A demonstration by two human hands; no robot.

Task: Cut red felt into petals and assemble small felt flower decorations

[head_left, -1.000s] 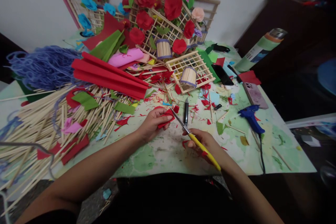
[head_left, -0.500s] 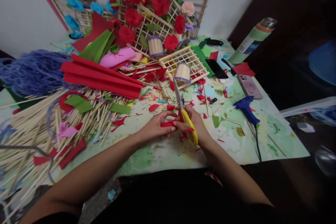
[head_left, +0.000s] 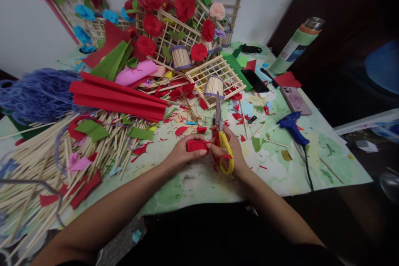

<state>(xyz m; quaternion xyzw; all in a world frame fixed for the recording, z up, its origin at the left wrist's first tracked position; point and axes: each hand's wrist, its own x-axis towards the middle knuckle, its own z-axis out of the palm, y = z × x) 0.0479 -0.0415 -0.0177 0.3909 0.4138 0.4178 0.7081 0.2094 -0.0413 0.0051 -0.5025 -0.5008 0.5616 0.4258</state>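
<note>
Yellow-handled scissors [head_left: 221, 134], partly hidden in the right hand [head_left: 236, 149]

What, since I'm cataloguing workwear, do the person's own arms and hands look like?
The left hand and right hand are bare, with no gloves. The forearms are bare too; no watch or bracelet shows. Near the picture's lower edge they meet black sleeves, matching the black top. Any rings are too small to tell.

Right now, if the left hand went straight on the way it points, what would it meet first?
Most likely the right hand, holding the yellow-handled scissors, just beyond the red paper in the left hand; depth is unclear.
</note>
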